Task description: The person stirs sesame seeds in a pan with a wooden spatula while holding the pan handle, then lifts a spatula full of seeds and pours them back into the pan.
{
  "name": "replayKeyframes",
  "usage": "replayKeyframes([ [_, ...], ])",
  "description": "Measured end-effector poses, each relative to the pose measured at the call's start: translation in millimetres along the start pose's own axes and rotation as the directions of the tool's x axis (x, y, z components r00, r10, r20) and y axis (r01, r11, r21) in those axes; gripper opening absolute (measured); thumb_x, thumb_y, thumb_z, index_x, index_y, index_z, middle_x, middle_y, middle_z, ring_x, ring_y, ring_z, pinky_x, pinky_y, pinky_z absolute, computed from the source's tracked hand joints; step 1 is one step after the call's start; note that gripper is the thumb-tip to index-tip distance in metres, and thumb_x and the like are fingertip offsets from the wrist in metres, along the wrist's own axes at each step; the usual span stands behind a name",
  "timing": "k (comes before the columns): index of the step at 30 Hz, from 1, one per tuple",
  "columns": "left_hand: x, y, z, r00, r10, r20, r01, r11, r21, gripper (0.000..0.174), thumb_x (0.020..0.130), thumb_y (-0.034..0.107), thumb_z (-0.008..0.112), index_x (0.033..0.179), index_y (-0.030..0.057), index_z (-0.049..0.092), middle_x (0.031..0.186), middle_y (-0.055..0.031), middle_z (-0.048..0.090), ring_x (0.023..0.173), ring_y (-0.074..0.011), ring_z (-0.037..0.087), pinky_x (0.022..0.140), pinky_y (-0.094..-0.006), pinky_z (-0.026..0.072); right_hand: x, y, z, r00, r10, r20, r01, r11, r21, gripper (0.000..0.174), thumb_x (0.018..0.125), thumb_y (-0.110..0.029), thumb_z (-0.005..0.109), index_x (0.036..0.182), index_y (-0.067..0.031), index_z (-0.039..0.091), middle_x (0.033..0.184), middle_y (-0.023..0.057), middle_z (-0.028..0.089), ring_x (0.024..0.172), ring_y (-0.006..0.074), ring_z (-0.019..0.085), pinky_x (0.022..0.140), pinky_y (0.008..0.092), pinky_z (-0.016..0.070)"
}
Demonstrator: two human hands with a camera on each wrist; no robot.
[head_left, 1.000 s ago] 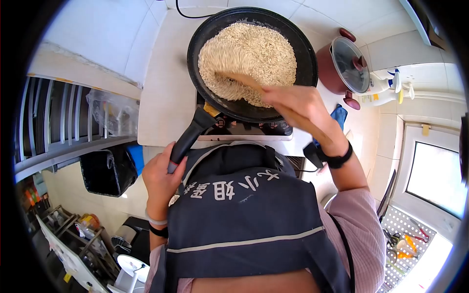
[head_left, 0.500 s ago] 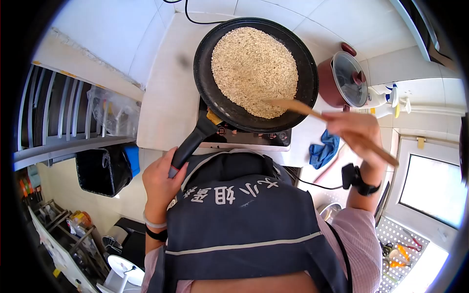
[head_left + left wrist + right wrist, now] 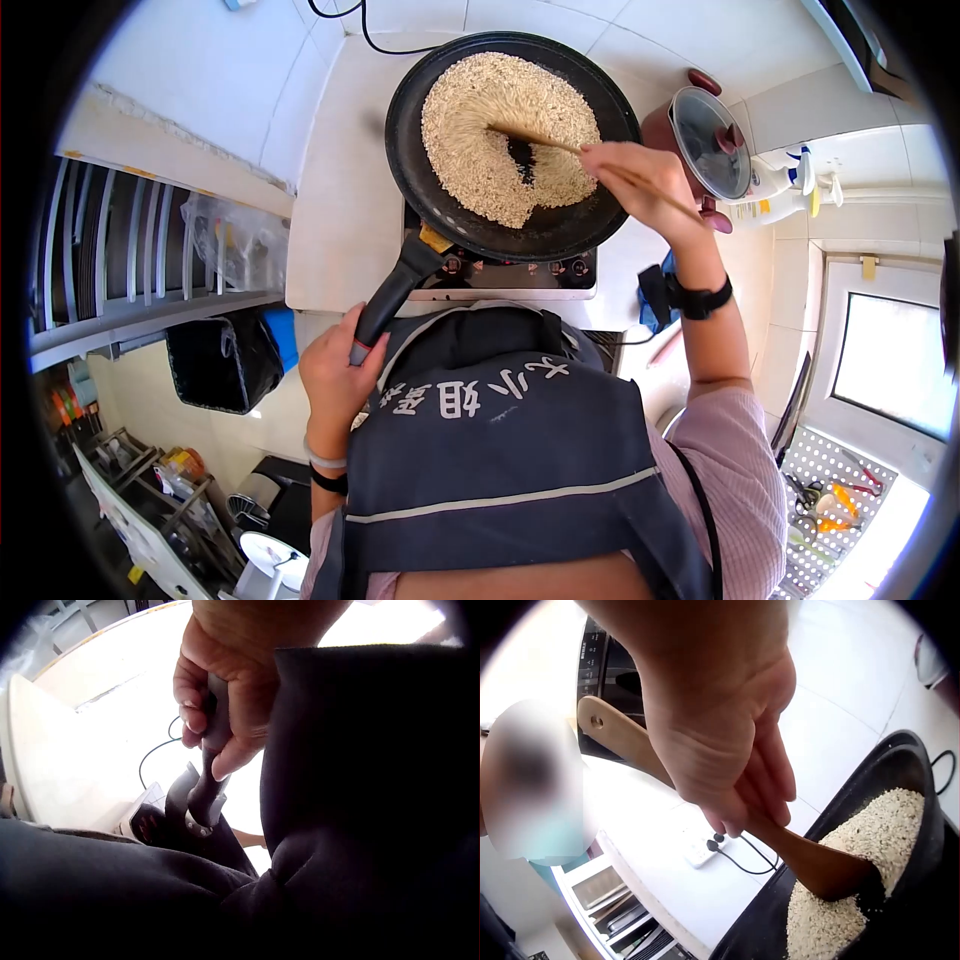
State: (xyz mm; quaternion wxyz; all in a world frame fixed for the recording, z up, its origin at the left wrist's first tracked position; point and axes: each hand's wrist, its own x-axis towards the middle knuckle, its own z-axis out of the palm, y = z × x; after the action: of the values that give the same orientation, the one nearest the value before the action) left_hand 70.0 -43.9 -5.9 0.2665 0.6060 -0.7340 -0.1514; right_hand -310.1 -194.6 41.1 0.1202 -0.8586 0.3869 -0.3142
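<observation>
A black frying pan (image 3: 595,225) sits on a flat cooker, holding a wide bed of pale grains (image 3: 465,185). My left hand (image 3: 340,370) grips the end of the pan's black handle (image 3: 393,292); in the left wrist view its fingers and thumb wrap the handle (image 3: 217,727). With my right hand (image 3: 645,185) I hold a wooden spatula (image 3: 548,140) around its middle. In the right wrist view the spatula blade (image 3: 821,862) is dipped into the grains, and the shaft's holed end sticks out behind the hand (image 3: 712,742). A dark bare patch of pan shows beside the blade.
Behind the right hand stands a maroon lidded pot (image 3: 712,140), with spray bottles (image 3: 800,185) past it. A blue cloth (image 3: 652,305) lies near the right wrist. The cooker (image 3: 530,275) borders the counter's front edge. A black-lined bin (image 3: 225,365) stands at lower left.
My right hand swung the spatula out to the pan's right edge, then brought it back into the middle of the grains, parting them. The left hand keeps its grip on the handle.
</observation>
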Motion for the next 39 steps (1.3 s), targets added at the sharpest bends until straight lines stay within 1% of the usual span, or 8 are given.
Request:
replayKeyframes([
  [7,-2,-2,3,0.995,0.067,-0.08,-0.067,0.998,0.005,0.045,0.073,0.015,0.081,0.114,0.0034,0.067,0.072,-0.0131,0.064,0.061,-0.0302,0.062,0.056,-0.0367,0.0481,-16,-20,-1,0.81,0.475,-0.343,-0.428,0.88,0.206,0.014,0.088,-0.012,0.073,0.1,-0.0038,0.074,0.088,0.0053,0.074,0.075,0.0087,0.067,0.069,0.0235,0.053],
  [15,-1,-4,3,0.997,0.066,-0.041,-0.065,0.998,0.027,0.045,0.073,0.015,0.081,0.114,0.0031,0.067,0.071,-0.0131,0.063,0.06,-0.0303,0.061,0.055,-0.0371,0.0472,-60,-12,-36,0.529,0.694,-0.488,-0.668,0.696,0.265,0.025,0.093,-0.016,0.068,0.108,0.0047,0.066,0.098,0.0142,0.071,0.086,0.0192,0.072,0.066,0.0251,0.057],
  [20,1,-4,2,0.997,0.069,-0.032,-0.068,0.998,0.002,0.046,0.072,0.015,0.081,0.114,0.0024,0.067,0.07,-0.0133,0.062,0.059,-0.0306,0.061,0.054,-0.0372,0.0469,-34,60,5,0.3,0.91,-0.287,-0.439,0.399,0.805,0.024,0.091,-0.011,0.069,0.109,0.005,0.065,0.098,0.0171,0.069,0.08,0.026,0.074,0.063,0.0261,0.0583],
  [24,1,-2,1,0.998,0.065,-0.023,-0.065,0.998,0.015,0.046,0.072,0.014,0.081,0.114,0.0022,0.067,0.07,-0.0134,0.062,0.059,-0.0305,0.061,0.054,-0.037,0.047,6,67,20,0.347,0.926,-0.148,-0.435,0.299,0.849,0.024,0.091,-0.011,0.069,0.11,0.004,0.065,0.1,0.0153,0.07,0.083,0.0265,0.074,0.065,0.027,0.0586],
  [28,2,-4,2,0.996,0.081,-0.041,-0.081,0.997,0.007,0.046,0.073,0.014,0.081,0.115,0.0024,0.067,0.07,-0.0132,0.062,0.059,-0.0304,0.061,0.055,-0.0367,0.0471,7,63,31,0.569,0.822,-0.006,-0.419,0.296,0.859,0.025,0.09,-0.012,0.072,0.111,0.0007,0.068,0.099,0.0111,0.071,0.089,0.0233,0.072,0.073,0.0285,0.0585],
  [32,-1,-5,2,0.995,0.092,-0.031,-0.091,0.995,0.044,0.047,0.073,0.015,0.081,0.115,0.0023,0.066,0.07,-0.0128,0.062,0.058,-0.0297,0.06,0.054,-0.0367,0.0466,-10,32,30,0.891,0.451,-0.057,-0.338,0.742,0.579,0.015,0.091,-0.004,0.069,0.104,-0.0031,0.074,0.106,0.0089,0.073,0.091,0.0119,0.068,0.08,0.0241,0.0557],
  [35,-1,-6,4,0.995,0.095,-0.032,-0.093,0.995,0.048,0.047,0.073,0.015,0.081,0.116,0.0022,0.066,0.069,-0.0127,0.062,0.058,-0.0292,0.06,0.053,-0.0368,0.046,-20,-8,7,0.903,0.424,0.075,-0.407,0.784,0.469,0.014,0.087,0.0,0.069,0.1,-0.0005,0.073,0.111,0.0133,0.072,0.09,0.0159,0.07,0.082,0.0255,0.0552],
  [39,-2,-6,4,0.996,0.083,-0.039,-0.082,0.996,0.035,0.047,0.073,0.014,0.082,0.116,0.0022,0.067,0.07,-0.0127,0.061,0.058,-0.0291,0.059,0.053,-0.0365,0.0455,-33,-39,-29,0.982,0.137,0.13,-0.166,0.955,0.245,0.015,0.08,0.004,0.071,0.095,0.0005,0.073,0.108,0.0162,0.073,0.09,0.022,0.072,0.078,0.0279,0.0558],
])
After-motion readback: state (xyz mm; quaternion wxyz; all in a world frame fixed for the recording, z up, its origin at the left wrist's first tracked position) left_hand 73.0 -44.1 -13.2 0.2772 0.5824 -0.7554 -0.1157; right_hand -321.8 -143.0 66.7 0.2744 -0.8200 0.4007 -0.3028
